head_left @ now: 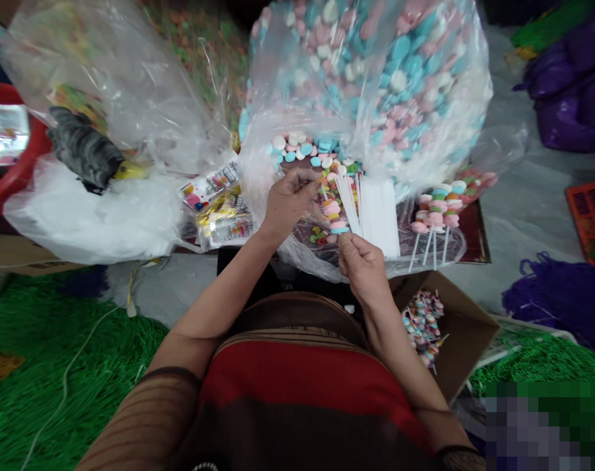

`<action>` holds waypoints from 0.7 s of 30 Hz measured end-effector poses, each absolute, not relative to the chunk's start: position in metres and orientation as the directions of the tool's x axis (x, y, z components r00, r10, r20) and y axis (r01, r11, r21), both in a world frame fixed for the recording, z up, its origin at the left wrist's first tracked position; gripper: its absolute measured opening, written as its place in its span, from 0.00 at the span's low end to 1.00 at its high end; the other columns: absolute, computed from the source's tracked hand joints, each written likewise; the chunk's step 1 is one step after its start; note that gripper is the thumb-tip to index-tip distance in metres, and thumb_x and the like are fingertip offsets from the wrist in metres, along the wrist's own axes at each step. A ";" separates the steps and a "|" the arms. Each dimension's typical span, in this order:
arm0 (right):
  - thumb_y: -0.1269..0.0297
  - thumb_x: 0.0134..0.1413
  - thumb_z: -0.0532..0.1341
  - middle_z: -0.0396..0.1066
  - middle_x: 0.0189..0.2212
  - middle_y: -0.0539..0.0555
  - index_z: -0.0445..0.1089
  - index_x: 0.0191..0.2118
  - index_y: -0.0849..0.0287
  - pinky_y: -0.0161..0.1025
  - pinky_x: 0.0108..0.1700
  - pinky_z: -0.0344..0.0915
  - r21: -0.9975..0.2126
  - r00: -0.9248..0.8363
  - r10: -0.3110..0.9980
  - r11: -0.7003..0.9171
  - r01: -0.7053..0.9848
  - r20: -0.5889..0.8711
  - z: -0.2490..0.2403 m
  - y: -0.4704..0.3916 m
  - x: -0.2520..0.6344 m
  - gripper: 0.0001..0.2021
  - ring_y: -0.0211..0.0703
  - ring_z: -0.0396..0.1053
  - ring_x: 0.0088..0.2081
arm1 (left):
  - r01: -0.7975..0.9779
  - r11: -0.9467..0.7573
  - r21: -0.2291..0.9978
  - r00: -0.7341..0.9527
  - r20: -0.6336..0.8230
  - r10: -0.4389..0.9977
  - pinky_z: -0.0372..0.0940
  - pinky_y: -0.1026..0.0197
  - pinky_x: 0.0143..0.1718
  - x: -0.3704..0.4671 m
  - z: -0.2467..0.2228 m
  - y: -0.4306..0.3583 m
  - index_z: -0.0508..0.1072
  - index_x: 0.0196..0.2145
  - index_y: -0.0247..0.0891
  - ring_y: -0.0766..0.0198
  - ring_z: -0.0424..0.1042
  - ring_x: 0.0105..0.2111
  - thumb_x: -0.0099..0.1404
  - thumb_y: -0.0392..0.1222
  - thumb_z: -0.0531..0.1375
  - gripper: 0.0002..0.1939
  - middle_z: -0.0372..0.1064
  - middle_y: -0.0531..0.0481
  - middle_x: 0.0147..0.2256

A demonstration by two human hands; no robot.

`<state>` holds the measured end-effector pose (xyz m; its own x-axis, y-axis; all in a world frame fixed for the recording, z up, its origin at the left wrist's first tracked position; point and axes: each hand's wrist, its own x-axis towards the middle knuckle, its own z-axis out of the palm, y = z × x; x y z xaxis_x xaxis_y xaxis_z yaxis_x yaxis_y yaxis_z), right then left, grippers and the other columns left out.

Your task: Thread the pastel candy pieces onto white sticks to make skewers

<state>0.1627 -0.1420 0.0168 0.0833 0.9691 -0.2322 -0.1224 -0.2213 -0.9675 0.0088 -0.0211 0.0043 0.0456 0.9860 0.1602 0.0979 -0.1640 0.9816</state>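
Between my hands is a candy skewer (333, 212) with pink, orange and blue pieces on a white stick. My left hand (291, 199) is closed at its upper end, fingertips pinched near the stick's tip. Around the lower end, just below a blue piece, my right hand (361, 258) is closed. White sticks (378, 216) lie to the right of the skewer. Loose pink, white and blue candies (305, 149) are spread above my left hand. Finished-looking skewers (437, 208) lie side by side at the table's right end.
A big clear bag of pastel candies (400, 78) fills the back. Printed wrappers (223, 209) and a white plastic bag (101, 209) lie left, near a red basin (35, 163). An open cardboard box (464, 330) with wrapped skewers stands below the table's right edge.
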 end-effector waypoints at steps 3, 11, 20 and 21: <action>0.37 0.56 0.67 0.50 0.13 0.40 0.76 0.34 0.59 0.33 0.20 0.40 -0.963 0.088 0.963 -0.243 -0.118 -0.253 0.017 -0.143 0.162 0.25 0.30 0.44 0.16 | 0.254 -0.295 0.921 0.060 0.289 0.955 0.72 0.63 0.43 0.007 0.010 -0.024 0.75 0.38 0.43 0.67 0.76 0.37 0.69 0.38 0.63 0.01 0.78 0.53 0.37; 0.39 0.59 0.65 0.53 0.13 0.41 0.75 0.35 0.58 0.33 0.20 0.41 -0.966 0.099 0.966 -0.226 -0.126 -0.239 0.016 -0.142 0.155 0.23 0.31 0.46 0.15 | 0.437 -0.405 0.803 0.079 0.414 0.907 0.71 0.58 0.48 0.004 0.009 -0.033 0.75 0.35 0.46 0.63 0.76 0.42 0.69 0.32 0.59 0.09 0.77 0.52 0.39; 0.44 0.60 0.66 0.59 0.16 0.44 0.72 0.27 0.57 0.34 0.25 0.48 -0.989 0.157 0.977 -0.142 -0.037 -0.146 0.002 -0.133 0.158 0.21 0.33 0.51 0.20 | 0.398 -0.478 0.783 0.161 0.454 0.876 0.72 0.57 0.51 0.009 0.017 -0.046 0.74 0.39 0.45 0.63 0.76 0.44 0.70 0.33 0.58 0.07 0.76 0.51 0.40; 0.45 0.60 0.66 0.60 0.17 0.45 0.71 0.25 0.57 0.34 0.25 0.48 -0.989 0.152 0.977 -0.141 -0.048 -0.146 0.001 -0.133 0.159 0.22 0.33 0.51 0.21 | 0.352 -0.456 0.818 0.157 0.428 0.890 0.72 0.58 0.50 0.010 0.018 -0.046 0.74 0.41 0.45 0.64 0.76 0.44 0.70 0.34 0.59 0.06 0.76 0.51 0.40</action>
